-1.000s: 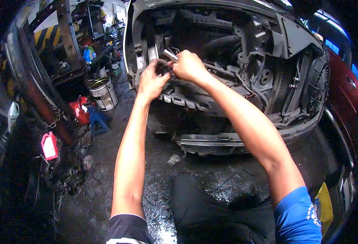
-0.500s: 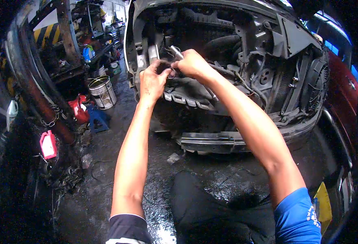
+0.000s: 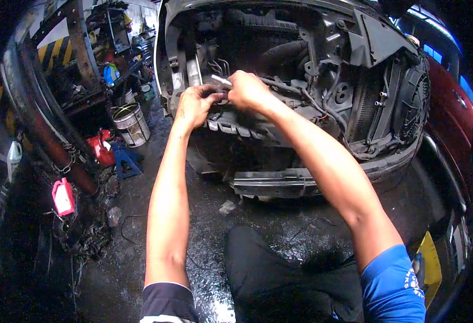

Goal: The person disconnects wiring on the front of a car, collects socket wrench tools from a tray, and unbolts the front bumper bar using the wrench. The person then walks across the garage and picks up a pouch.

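My right hand [image 3: 249,92] gripped the tool [image 3: 221,80], my left hand [image 3: 194,106] curled alongside: pinching anything? I couldn't tell!

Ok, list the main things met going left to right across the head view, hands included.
Pale bottle, pinkish-red jug, red container, bucket, left hand, right hand, red car.

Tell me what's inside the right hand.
A silver metal piece pokes out from the right hand, which covers the rest; its full shape cannot be seen.
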### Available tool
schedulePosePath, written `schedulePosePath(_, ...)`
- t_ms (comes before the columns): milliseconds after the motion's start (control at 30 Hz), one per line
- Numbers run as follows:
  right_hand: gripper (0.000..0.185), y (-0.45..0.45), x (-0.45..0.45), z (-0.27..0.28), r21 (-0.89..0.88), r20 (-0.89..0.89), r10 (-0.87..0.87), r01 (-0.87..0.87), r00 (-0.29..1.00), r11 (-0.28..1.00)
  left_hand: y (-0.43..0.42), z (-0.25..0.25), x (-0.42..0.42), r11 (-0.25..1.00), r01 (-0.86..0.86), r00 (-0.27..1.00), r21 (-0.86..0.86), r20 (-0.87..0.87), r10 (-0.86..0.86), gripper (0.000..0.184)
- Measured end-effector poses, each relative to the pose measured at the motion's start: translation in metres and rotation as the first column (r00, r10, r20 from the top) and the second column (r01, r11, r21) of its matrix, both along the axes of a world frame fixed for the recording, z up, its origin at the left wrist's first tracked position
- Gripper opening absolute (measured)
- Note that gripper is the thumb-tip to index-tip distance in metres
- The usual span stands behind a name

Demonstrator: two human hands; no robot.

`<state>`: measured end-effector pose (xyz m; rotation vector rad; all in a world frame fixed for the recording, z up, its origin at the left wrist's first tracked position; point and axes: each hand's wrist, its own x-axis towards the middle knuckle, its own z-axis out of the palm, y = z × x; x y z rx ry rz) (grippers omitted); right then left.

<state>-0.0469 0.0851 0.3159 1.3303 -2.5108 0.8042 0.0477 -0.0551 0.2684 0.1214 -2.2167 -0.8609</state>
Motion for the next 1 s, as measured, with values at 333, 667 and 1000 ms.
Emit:
schedulePosePath(333, 0.049, 0.003, -0.023, -0.007, -0.196, -0.001, 0.279, -0.274, 0.96, 0.942, -0.009, 0.002, 0.001, 0.995, 0.067, 0.994, -0.073, 0.09, -0.061, 0.036)
schedulePosePath(667, 0.029, 0.014, 0.007, -0.019, -0.195, -0.386, 0.087, -0.174, 0.918, 0.965, -0.001, 0.005, -0.001, 0.999, 0.007, 0.991, -0.051, 0.133, -0.001, 0.038)
schedulePosePath(1000, 0.022, 0.007, 0.003, -0.017, -0.058, -0.448, 0.098, -0.138, 0.889, 0.989, -0.004, -0.002, 0.004, 1.0, 0.014, 1.0, 0.021, 0.003, -0.014, 0.032)
